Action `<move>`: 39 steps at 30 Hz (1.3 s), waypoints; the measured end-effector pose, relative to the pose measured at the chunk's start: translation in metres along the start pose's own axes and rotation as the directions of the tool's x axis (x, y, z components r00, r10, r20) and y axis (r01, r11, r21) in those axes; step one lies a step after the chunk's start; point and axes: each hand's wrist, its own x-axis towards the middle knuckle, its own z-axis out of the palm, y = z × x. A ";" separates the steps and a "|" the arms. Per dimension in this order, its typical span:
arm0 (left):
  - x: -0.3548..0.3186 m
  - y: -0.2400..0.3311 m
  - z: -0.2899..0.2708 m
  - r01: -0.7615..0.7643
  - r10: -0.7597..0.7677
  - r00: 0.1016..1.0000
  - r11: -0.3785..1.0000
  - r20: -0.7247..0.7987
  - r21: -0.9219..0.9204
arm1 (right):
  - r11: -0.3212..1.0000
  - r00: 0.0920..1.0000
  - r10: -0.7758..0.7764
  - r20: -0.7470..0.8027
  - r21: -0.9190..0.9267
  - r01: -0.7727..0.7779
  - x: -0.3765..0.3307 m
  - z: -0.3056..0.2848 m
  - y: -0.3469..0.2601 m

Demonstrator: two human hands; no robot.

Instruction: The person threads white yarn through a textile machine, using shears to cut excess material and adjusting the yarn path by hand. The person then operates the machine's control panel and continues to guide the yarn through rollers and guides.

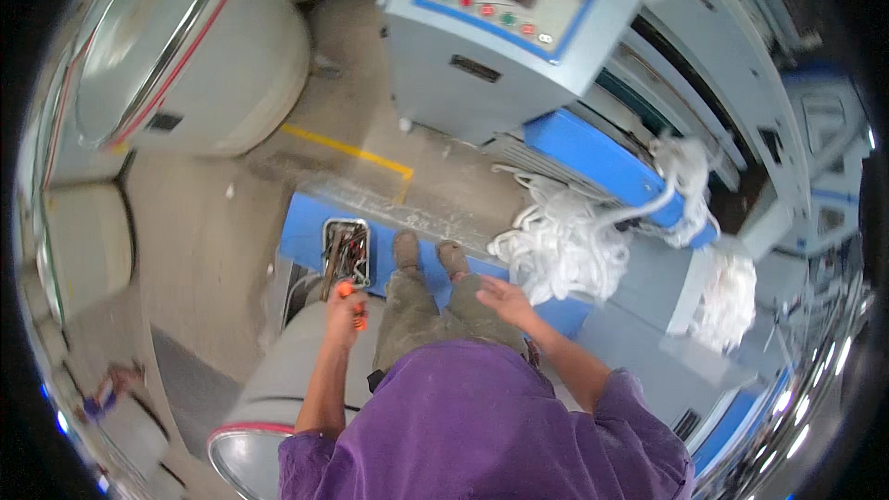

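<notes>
My left hand (340,317) is closed round an orange-handled tool (359,311); its exact kind is too small and blurred to tell. Just beyond that hand, an open metal tray of hand tools (368,264) rests on the blue step. My right hand (506,300) is held out in front of my right thigh, fingers apart, with nothing in it. Both my feet stand on the blue step (304,222), to the right of the tray. A heap of loose white fibre rope (565,245) lies beyond my right hand, partly on the step and partly against the machine.
Ahead stands a grey control cabinet (472,74) with a screen and coloured buttons. Large pale drums (231,83) crowd the left, and another drum (306,361) stands close beside my left arm. Machinery with a blue panel (593,162) and more white fibre (727,301) lines the right.
</notes>
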 end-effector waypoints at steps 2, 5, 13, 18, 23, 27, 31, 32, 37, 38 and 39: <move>0.009 0.011 0.059 -0.038 -0.007 0.973 0.981 0.231 0.193 | 0.960 0.997 -0.065 0.047 0.274 0.050 -0.014 0.022 -0.042; 0.000 0.020 0.139 -0.350 0.014 0.822 0.801 0.569 0.486 | 0.818 0.997 -0.058 -0.056 0.569 0.080 -0.025 0.037 -0.084; -0.061 0.012 0.236 -0.539 -0.476 0.146 0.697 0.867 0.473 | 0.424 0.879 0.286 -0.381 0.873 0.240 -0.096 0.010 -0.087; -0.071 0.001 0.266 -0.624 -0.666 0.057 0.558 0.744 0.547 | 0.080 0.880 0.219 -0.421 0.907 0.414 -0.170 -0.038 -0.024; -0.002 -0.003 0.276 -0.556 -0.507 0.426 0.508 0.750 0.659 | 0.586 0.807 0.532 -0.257 0.800 -0.131 -0.254 -0.054 0.068; 0.084 0.012 0.243 -0.498 -0.287 0.767 0.298 0.574 0.814 | 0.661 0.807 0.588 -0.057 0.609 -0.438 -0.299 -0.027 0.115; 0.136 0.029 0.204 -0.218 -0.255 0.927 0.235 0.277 0.947 | 0.587 0.858 0.472 0.202 0.654 -0.476 -0.321 -0.012 0.127; 0.142 0.030 0.200 -0.123 -0.221 0.958 0.254 0.181 0.959 | 0.436 0.832 0.493 0.256 0.754 -0.491 -0.322 -0.011 0.128; 0.144 0.016 0.223 0.089 -0.149 0.989 0.472 -0.021 0.877 | 0.236 0.816 0.511 0.272 0.868 -0.437 -0.311 -0.013 0.164; 0.142 0.011 0.237 0.030 -0.122 0.992 0.514 0.038 0.857 | 0.259 0.843 0.479 0.245 0.878 -0.402 -0.308 -0.011 0.176; 0.138 0.006 0.251 0.013 -0.081 0.996 0.553 0.039 0.833 | 0.211 0.828 0.471 0.304 0.873 -0.440 -0.305 -0.008 0.188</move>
